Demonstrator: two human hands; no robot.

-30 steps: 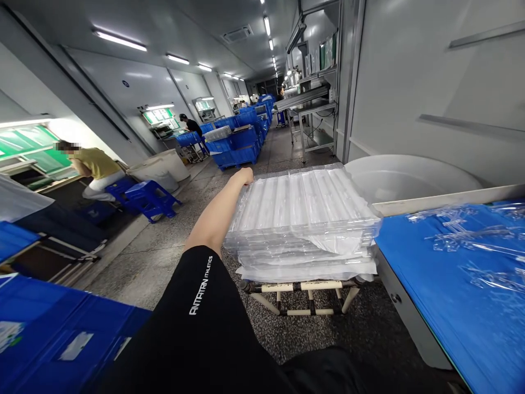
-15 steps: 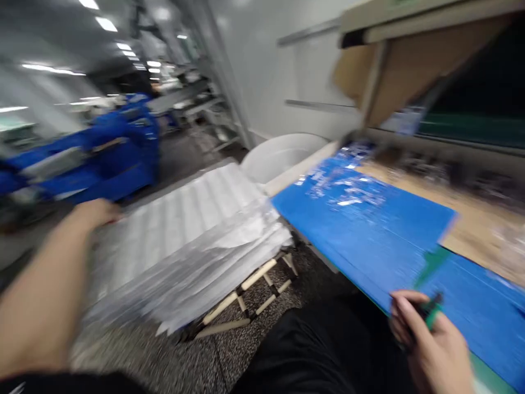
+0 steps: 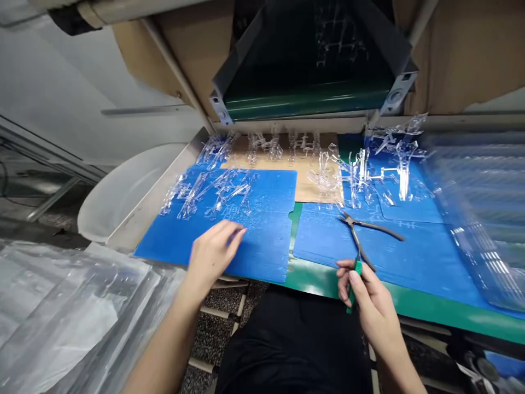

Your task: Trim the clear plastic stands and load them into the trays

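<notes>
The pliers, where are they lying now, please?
In the head view, the pliers lie right of centre on a blue sheet, just beyond the right hand and its green tool.

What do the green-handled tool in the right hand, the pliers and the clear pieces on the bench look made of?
Green-handled tool: handle probably plastic, evenly green; its slim grey tip looks like metal.
Pliers: likely metal, dull and dark; whether the handles are coated I can't tell.
Clear pieces: probably rigid plastic, glossy, being see-through with sharp white highlights.
</notes>
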